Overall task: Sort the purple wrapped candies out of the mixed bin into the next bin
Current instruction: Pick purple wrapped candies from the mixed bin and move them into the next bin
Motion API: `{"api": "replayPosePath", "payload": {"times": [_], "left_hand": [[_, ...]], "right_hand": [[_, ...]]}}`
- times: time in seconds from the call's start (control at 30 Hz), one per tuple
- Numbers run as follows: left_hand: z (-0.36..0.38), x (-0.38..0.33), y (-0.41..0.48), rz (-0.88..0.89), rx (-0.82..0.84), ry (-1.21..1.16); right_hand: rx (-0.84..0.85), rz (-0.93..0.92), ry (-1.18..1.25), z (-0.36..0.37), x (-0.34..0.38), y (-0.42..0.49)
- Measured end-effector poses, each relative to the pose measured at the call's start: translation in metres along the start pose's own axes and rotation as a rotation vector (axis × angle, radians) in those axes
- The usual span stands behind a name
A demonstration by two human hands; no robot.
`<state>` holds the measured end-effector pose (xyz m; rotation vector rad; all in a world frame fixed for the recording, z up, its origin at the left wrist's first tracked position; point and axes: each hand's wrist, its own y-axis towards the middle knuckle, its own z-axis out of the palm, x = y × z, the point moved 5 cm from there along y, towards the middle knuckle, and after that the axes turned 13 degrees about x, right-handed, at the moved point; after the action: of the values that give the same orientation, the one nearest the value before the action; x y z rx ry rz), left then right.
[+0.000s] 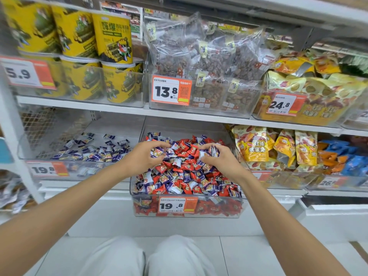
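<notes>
next bin [89, 172]: clear, on the lower shelf, just left of the left hand and apart from it.
sorted purple candies [93, 151]: thin loose layer on the next bin's floor, purple-and-white wrappers only.
next bin tag [47, 169]: on its front wall, reads 19.8, well left of the left hand.
yellow tubs [111, 40]: shelf above, up and left of both hands, stacked two high.
left hand [143, 156]: over the left rear of the mixed bin, fingers curled down into the pile. Can't tell if they grip a candy or only rest on the wrappers.
mixed bin [235, 206]: clear, pulled forward, directly under both hands.
mixed candies [179, 176]: red and purple wrappers heaped together. They fill the bin, with the pile between and in front of the hands.
mixed bin tag [177, 205]: front wall, below and between the hands, reads 19.8.
right hand [219, 160]: over the right rear of the pile, level with the left hand and apart from it. Thumb and curled fingers are bunched round a small clump.
held purple candies [212, 151]: several purple-and-white wrappers sticking out of the right hand's grip, just above the pile.
snack bags [256, 144]: yellow, in the bin just right of the right hand.
</notes>
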<state>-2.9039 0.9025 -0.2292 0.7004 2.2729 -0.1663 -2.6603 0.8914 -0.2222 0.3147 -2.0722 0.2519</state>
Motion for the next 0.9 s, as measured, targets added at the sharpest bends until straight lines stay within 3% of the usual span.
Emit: {"api": "replayPosePath", "payload": {"times": [0.23,0.4,0.67,0.83,0.9], "left_hand": [[-0.029,0.019,-0.021,-0.052,-0.091,-0.072],[-0.066,0.072,-0.044,-0.122,-0.234,-0.111],[-0.141,0.186,-0.074,-0.406,-0.352,0.113],[-0.159,0.218,-0.070,-0.502,-0.151,0.122],[-0.154,0.219,-0.071,-0.492,-0.133,0.107]], "right_hand": [[0.018,-0.007,-0.085,0.028,0.027,0.021],[0.046,-0.140,-0.155,0.073,0.077,0.050],[0.234,-0.249,-0.457,0.182,0.126,0.153],[0.434,-0.113,-0.584,0.215,0.121,0.199],[0.420,-0.118,-0.593,0.211,0.120,0.200]]}}
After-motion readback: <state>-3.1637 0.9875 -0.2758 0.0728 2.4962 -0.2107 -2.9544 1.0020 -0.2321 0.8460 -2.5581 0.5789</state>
